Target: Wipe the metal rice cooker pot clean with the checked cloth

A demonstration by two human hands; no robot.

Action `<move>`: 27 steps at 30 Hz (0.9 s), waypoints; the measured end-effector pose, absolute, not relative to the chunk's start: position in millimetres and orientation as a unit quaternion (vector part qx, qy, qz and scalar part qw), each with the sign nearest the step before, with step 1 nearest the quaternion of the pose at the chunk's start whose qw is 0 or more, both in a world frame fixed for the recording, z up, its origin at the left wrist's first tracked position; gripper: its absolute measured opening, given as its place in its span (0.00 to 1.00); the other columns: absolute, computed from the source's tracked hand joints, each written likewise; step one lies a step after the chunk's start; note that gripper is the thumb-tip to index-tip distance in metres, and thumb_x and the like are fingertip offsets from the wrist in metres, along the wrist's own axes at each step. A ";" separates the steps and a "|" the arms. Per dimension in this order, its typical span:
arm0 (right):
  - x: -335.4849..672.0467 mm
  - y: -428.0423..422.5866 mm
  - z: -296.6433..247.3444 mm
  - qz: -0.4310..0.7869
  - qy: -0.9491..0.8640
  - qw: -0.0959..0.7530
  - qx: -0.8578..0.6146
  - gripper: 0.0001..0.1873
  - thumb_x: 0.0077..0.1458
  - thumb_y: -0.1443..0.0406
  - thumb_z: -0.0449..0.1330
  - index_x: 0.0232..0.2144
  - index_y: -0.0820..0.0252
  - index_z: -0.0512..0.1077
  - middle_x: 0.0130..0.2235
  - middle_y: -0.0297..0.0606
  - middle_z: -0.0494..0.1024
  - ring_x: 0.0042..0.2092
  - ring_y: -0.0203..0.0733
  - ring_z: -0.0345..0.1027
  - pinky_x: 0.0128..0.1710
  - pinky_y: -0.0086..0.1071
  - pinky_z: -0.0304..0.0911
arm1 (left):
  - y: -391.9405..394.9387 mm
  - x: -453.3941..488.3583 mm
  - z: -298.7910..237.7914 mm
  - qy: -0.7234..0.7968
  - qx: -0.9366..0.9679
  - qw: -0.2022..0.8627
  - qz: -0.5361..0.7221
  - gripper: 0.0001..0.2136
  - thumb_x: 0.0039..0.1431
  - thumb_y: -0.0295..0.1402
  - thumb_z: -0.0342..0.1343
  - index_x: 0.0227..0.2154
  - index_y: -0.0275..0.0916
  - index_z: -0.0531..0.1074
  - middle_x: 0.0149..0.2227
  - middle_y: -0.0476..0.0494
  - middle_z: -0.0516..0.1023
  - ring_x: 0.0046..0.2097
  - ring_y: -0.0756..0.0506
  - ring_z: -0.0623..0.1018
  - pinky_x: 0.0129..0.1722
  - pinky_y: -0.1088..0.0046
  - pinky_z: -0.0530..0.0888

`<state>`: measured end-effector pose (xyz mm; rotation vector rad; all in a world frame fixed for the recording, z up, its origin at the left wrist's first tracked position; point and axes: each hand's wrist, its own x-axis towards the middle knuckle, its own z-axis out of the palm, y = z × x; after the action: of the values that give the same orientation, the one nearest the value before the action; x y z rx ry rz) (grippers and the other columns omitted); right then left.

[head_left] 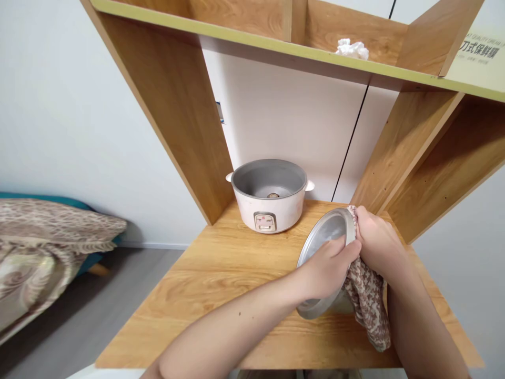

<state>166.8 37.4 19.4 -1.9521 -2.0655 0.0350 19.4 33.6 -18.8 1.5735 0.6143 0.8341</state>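
A silver metal inner pot [322, 234] is held tilted on its side above the right part of the wooden desk. My left hand [329, 263] reaches over its opening, fingers closed on the far rim. Against that same rim, my right hand [376, 237] grips a brown-and-white patterned cloth [369, 305], which hangs down along the pot's outer side. Some of my right fingers are hidden by the cloth and rim. Behind stands a white rice cooker body [272, 208] with no lid, its heating plate showing inside.
The wooden desk [189, 310] has upright side panels and an overhead shelf [244, 37]. Crumpled white tissue [352, 49] lies on the shelf, with a printed box [479, 58] at its right. A patterned blanket [47, 252] covers a teal seat at left.
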 end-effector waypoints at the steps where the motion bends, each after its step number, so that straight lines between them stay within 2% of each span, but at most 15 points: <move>1: 166.9 37.2 20.2 0.014 -0.721 0.150 -0.677 0.06 0.63 0.64 0.46 0.32 0.53 0.54 0.34 0.38 0.74 0.28 0.40 0.62 0.29 0.34 0.43 | 33.4 19.4 -18.9 0.263 0.675 0.589 0.357 0.19 0.71 0.41 0.43 0.52 0.37 0.74 0.55 0.41 0.79 0.61 0.35 0.72 0.63 0.56 0.66; 13: 160.9 28.9 14.2 -0.027 -0.736 0.151 -0.660 0.03 0.61 0.68 0.49 0.35 0.55 0.58 0.36 0.39 0.74 0.32 0.41 0.65 0.29 0.33 0.44 | 39.3 20.2 -23.5 0.263 0.641 0.618 0.371 0.21 0.71 0.44 0.44 0.50 0.37 0.77 0.51 0.40 0.81 0.59 0.35 0.74 0.63 0.56 0.66; 23: 149.5 22.7 13.8 -0.052 -0.724 0.138 -0.674 0.05 0.62 0.71 0.49 0.38 0.57 0.61 0.38 0.41 0.76 0.37 0.43 0.70 0.30 0.33 0.47 | 47.9 17.1 -15.7 0.262 0.646 0.609 0.378 0.21 0.70 0.41 0.45 0.57 0.36 0.73 0.55 0.39 0.80 0.65 0.33 0.69 0.66 0.54 0.61; 27: 146.9 22.2 14.5 -0.060 -0.726 0.127 -0.674 0.05 0.63 0.71 0.48 0.38 0.58 0.61 0.38 0.41 0.75 0.37 0.43 0.70 0.30 0.34 0.46 | 48.2 16.7 -14.9 0.258 0.642 0.616 0.376 0.21 0.70 0.41 0.45 0.56 0.36 0.74 0.57 0.40 0.78 0.66 0.34 0.67 0.66 0.56 0.61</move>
<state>146.9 22.2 14.5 -1.9607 -2.1115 -0.1739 16.7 48.2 -14.9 1.4773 0.5948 0.8668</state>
